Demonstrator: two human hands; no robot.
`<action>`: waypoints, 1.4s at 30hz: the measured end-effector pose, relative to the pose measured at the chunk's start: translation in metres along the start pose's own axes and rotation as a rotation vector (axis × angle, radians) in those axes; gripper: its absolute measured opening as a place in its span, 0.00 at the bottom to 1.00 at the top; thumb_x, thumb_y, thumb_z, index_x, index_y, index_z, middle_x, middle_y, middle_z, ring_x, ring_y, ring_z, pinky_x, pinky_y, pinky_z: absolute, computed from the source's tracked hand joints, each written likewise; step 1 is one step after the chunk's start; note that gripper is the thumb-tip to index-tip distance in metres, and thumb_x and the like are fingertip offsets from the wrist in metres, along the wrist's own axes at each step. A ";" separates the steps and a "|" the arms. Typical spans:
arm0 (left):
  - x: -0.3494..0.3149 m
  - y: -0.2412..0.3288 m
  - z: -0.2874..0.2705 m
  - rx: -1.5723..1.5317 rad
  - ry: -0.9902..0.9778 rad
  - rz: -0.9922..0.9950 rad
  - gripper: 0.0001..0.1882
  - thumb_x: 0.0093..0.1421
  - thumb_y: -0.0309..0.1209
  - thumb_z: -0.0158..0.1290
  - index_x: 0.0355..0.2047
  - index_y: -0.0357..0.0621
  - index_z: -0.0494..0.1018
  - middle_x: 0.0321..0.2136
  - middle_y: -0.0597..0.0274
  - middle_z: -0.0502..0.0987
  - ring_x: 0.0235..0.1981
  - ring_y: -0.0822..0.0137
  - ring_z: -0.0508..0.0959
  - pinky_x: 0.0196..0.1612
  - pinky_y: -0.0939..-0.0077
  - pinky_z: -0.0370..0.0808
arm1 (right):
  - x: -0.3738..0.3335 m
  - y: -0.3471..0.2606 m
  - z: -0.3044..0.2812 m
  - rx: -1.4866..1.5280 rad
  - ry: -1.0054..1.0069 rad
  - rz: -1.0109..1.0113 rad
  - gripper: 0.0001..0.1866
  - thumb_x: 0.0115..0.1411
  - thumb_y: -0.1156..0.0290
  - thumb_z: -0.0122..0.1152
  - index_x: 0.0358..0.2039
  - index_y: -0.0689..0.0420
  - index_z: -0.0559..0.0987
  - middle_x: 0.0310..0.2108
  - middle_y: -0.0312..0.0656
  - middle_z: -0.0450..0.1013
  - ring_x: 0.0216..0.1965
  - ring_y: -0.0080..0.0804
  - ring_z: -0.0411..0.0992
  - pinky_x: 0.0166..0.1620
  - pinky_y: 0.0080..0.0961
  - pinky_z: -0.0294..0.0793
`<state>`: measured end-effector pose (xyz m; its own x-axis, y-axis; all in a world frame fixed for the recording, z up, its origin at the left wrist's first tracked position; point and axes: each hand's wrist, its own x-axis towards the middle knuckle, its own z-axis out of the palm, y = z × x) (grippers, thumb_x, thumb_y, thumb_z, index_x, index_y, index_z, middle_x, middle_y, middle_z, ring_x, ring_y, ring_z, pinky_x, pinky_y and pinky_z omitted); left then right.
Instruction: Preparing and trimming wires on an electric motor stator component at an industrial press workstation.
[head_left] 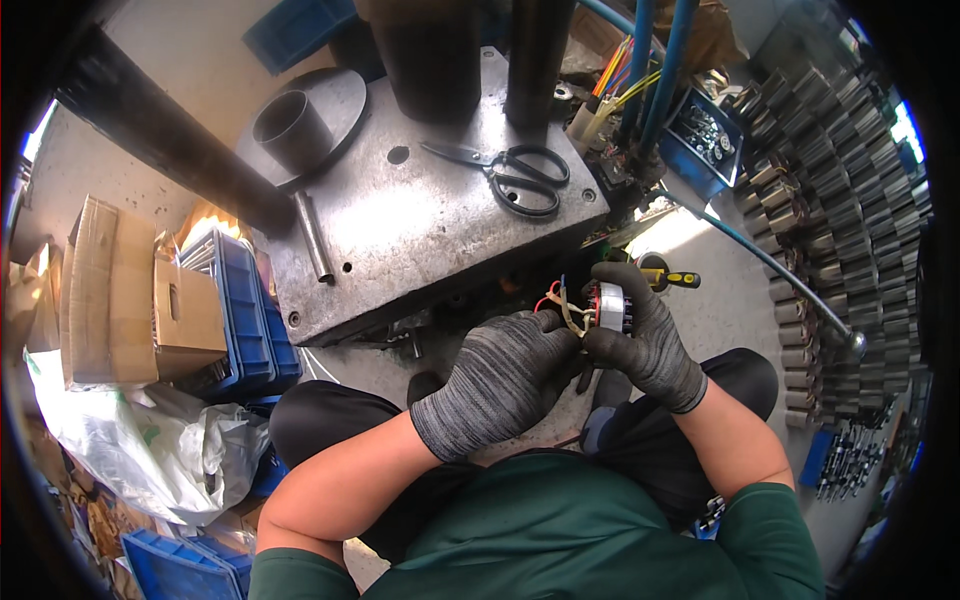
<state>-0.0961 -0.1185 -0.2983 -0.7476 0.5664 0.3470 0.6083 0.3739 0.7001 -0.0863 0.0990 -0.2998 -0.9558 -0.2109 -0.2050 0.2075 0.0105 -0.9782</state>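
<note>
Both hands wear grey gloves and meet over my lap, in front of the metal table's near edge. My right hand point(645, 338) is closed around a small motor stator point(612, 307), a silvery ring with dark slots and windings. From its left side come red and pale wire leads point(566, 308). My left hand point(508, 372) is closed, its fingertips pinched at these leads beside the stator. Exactly which lead it grips is hidden by the glove. Black-handled scissors point(527, 178) lie on the metal table point(400, 225), beyond the hands.
A short metal tube point(313, 238) lies at the table's left, near a round plate point(345, 105) bearing a cylinder. Cardboard boxes point(120, 290) and blue crates point(240, 310) stand left. Stacked metal cores point(840, 230) line the right. A yellow-and-black tool point(682, 279) is beyond my right hand.
</note>
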 end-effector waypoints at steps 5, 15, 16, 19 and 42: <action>-0.001 0.001 0.006 0.098 -0.025 -0.049 0.15 0.49 0.32 0.68 0.36 0.47 0.78 0.25 0.57 0.77 0.28 0.50 0.81 0.32 0.55 0.79 | 0.002 0.016 -0.002 -0.238 0.067 -0.238 0.43 0.54 0.60 0.81 0.65 0.56 0.66 0.49 0.41 0.72 0.49 0.28 0.74 0.51 0.30 0.80; 0.002 -0.006 -0.004 0.021 -0.009 0.109 0.13 0.53 0.32 0.67 0.38 0.46 0.80 0.26 0.57 0.78 0.31 0.53 0.82 0.36 0.59 0.81 | 0.000 -0.007 0.000 0.060 -0.088 0.011 0.40 0.55 0.63 0.79 0.65 0.53 0.67 0.51 0.39 0.72 0.50 0.27 0.74 0.52 0.31 0.78; 0.002 -0.006 -0.005 -0.040 -0.016 0.119 0.12 0.57 0.32 0.66 0.41 0.45 0.80 0.27 0.58 0.79 0.31 0.55 0.83 0.38 0.61 0.81 | -0.001 -0.007 0.000 0.064 -0.109 -0.005 0.40 0.55 0.64 0.78 0.65 0.53 0.67 0.51 0.39 0.73 0.50 0.28 0.74 0.53 0.31 0.78; -0.002 -0.004 -0.004 -0.488 -0.101 -0.087 0.10 0.65 0.30 0.61 0.44 0.40 0.79 0.30 0.61 0.82 0.34 0.64 0.84 0.40 0.67 0.81 | -0.001 -0.002 -0.003 0.059 -0.100 -0.093 0.41 0.54 0.63 0.79 0.65 0.52 0.67 0.51 0.38 0.73 0.51 0.28 0.73 0.55 0.32 0.76; -0.010 -0.005 -0.005 -0.058 -0.067 -0.210 0.14 0.61 0.30 0.66 0.46 0.41 0.81 0.36 0.50 0.82 0.37 0.49 0.85 0.41 0.62 0.83 | 0.003 0.015 -0.002 -0.005 -0.066 0.100 0.51 0.50 0.65 0.82 0.68 0.51 0.58 0.53 0.43 0.71 0.55 0.34 0.72 0.54 0.35 0.79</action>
<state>-0.0931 -0.1298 -0.3025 -0.8352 0.5293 0.1490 0.4239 0.4471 0.7876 -0.0865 0.1000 -0.3149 -0.9144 -0.2726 -0.2994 0.3001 0.0401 -0.9531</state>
